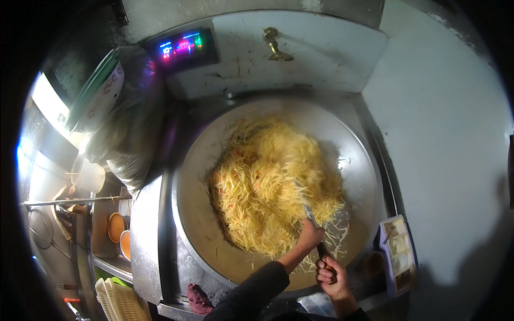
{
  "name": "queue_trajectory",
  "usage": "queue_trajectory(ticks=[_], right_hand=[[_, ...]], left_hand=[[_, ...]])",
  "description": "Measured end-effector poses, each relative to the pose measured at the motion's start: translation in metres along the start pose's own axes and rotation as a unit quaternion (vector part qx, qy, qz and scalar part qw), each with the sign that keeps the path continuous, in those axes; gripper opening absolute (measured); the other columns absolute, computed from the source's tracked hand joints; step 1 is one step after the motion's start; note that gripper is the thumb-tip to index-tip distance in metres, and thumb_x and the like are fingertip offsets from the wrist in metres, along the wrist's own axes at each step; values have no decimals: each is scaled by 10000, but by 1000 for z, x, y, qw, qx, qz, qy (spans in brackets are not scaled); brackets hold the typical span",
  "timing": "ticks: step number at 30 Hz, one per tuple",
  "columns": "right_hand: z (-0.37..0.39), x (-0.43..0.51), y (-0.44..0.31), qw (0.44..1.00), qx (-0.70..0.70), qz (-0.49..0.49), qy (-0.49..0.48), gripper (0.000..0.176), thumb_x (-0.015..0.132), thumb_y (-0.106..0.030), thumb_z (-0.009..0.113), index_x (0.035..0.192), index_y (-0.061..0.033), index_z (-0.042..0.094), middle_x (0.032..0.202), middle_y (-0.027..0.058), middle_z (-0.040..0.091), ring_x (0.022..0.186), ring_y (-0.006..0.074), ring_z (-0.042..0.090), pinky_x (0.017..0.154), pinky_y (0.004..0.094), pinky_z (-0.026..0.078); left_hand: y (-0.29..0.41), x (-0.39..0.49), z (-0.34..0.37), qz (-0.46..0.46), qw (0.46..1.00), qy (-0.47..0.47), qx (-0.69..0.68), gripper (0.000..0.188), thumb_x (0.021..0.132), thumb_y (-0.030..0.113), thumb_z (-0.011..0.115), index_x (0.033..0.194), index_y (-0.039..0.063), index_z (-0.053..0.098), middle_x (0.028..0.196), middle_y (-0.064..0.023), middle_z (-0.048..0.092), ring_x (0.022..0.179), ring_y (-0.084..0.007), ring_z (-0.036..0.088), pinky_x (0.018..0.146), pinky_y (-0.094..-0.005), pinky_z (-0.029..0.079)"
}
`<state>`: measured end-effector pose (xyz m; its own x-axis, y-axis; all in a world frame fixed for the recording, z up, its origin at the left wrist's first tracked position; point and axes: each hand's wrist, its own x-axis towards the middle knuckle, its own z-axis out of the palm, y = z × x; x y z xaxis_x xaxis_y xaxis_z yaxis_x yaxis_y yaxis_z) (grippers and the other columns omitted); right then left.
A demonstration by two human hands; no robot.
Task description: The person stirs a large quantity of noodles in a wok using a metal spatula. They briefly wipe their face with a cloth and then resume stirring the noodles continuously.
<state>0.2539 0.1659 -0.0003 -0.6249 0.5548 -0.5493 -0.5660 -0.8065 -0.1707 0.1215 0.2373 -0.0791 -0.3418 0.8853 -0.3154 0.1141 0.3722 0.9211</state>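
A very large metal wok [361, 196] fills the middle of the view. Heaped inside it is a mass of pale yellow shreds [249, 208], likely shredded potato, with small red bits among them. My left hand [310, 236] grips the shaft of a long-handled cooking spatula [308, 212]. Lower down, at the wok's near right rim, my right hand [334, 276] is wrapped around the dark end of the same handle. The spatula's head is buried in the shreds and hidden. Steam blurs the far part of the heap.
A seasoning box [397, 252] with several compartments stands right of the wok, beside a wall. A tap [275, 48] and a lit panel [182, 47] are behind. Plastic bags [132, 132] and an enamel basin [100, 100] crowd the left. A dark red cloth [198, 299] lies near the front.
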Motion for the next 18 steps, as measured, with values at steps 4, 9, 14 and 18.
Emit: queue_trajectory(ticks=[4, 9, 14, 18], right_hand=[[-16, -62, 16, 989, 129, 36, -62, 119, 894, -176, 455, 921, -61, 439, 794, 61, 451, 525, 72, 417, 454, 193, 350], [-13, -133, 35, 979, 142, 122, -82, 204, 893, -190, 451, 1042, -53, 436, 712, 60, 442, 500, 85, 404, 445, 202, 346], [62, -189, -27, 919, -364, 91, 123, 348, 869, -164, 477, 1180, -38, 386, 652, 49, 469, 455, 87, 410, 376, 196, 316], [152, -175, -81, 758, -577, 265, 151, 567, 869, -127, 482, 1376, -98, 230, 734, 69, 510, 480, 93, 448, 389, 210, 330]], left_hand=[[13, -55, 15, -9, 996, -84, 37, 501, 698, 159, 599, 973, -96, 267, 820, -303, 532, 800, -421, 575, 704, -437, 453], [21, -121, 21, -41, 972, -180, -148, 418, 719, 165, 629, 924, -71, 352, 714, -180, 561, 629, -247, 585, 570, -358, 472], [50, -167, 18, -220, 810, -341, -423, 262, 842, 185, 547, 1051, 40, 482, 785, -78, 557, 650, -172, 549, 592, -287, 482], [77, -181, 10, -268, 585, -468, -605, 334, 884, 267, 508, 1115, 36, 435, 969, -138, 557, 879, -179, 552, 798, -285, 473]])
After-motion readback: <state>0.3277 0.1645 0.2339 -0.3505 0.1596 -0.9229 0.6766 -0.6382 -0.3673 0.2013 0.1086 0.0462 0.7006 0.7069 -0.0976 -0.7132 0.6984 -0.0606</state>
